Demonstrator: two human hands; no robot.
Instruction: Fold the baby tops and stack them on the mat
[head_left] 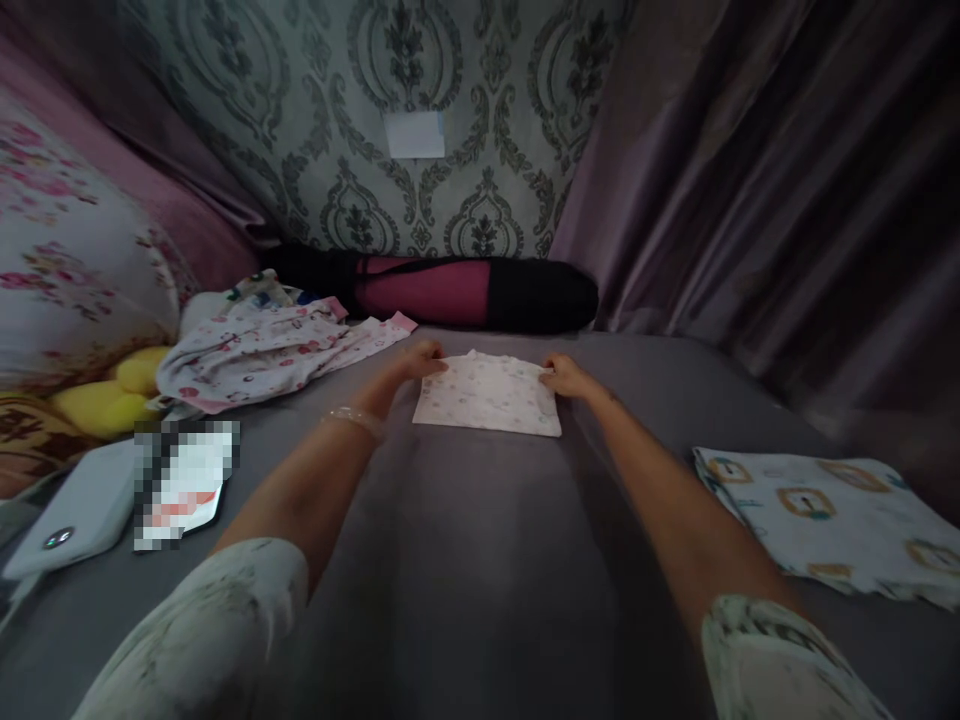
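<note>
A small white garment with a faint print (487, 395) lies folded into a flat rectangle on the grey sheet (480, 540). Its far upper left corner is pinched by my left hand (424, 360), thumb pressed against the cloth. At the opposite far corner my right hand (564, 376) grips the fabric the same way. Both arms reach forward, one on each side of the cloth. The fingertips are partly hidden behind the fabric's edge.
Left are crumpled pink-trimmed baby clothes (262, 345), a yellow plush toy (112, 395), a white device (82, 505) and a phone with a blurred screen (187, 475). A folded printed cloth (832, 515) lies right. A black-and-magenta roll bag (435, 290) rests along the wall.
</note>
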